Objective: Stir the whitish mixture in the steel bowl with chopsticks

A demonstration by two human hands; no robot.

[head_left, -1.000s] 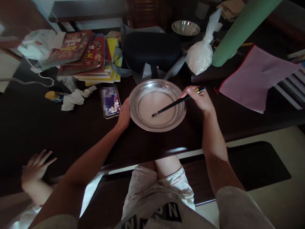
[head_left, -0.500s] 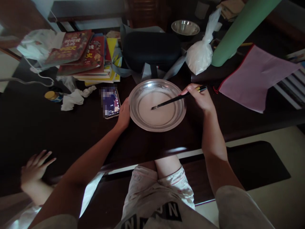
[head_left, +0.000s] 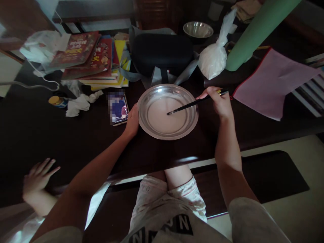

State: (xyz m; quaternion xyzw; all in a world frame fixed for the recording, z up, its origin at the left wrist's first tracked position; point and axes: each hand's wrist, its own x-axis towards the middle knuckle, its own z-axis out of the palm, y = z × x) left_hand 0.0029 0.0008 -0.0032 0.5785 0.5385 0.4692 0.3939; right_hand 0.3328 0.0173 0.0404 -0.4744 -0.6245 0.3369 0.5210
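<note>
A shallow stainless-steel bowl (head_left: 168, 133) rests on the dark table in front of me, holding a milky, pale liquid (head_left: 162, 118). My left hand (head_left: 133, 119) grips the bowl's left rim; the rim hides part of its fingers. Black chopsticks (head_left: 188, 105) with gold bands near the top are pinched in my right hand (head_left: 221, 103), over the bowl's right side. They slant down to the left, and their whitish-smeared tips are at the liquid near the bowl's middle. Just left of my left hand lies a phone (head_left: 118, 109) with its screen lit.
Another person's hand (head_left: 37, 179) lies spread on the table at lower left. Crumpled tissue (head_left: 78, 105), a yellow-lidded jar (head_left: 56, 100) and stacked books (head_left: 88, 60) are to the left. Behind the bowl sit a black case (head_left: 162, 52) and a tied bag of white powder (head_left: 214, 62); a pink cloth bag (head_left: 274, 82) lies right.
My right hand has drawn back to the right, and the chopstick tips have slid right through the bowl. My left hand stays on the rim. The phone's screen picture has changed.
</note>
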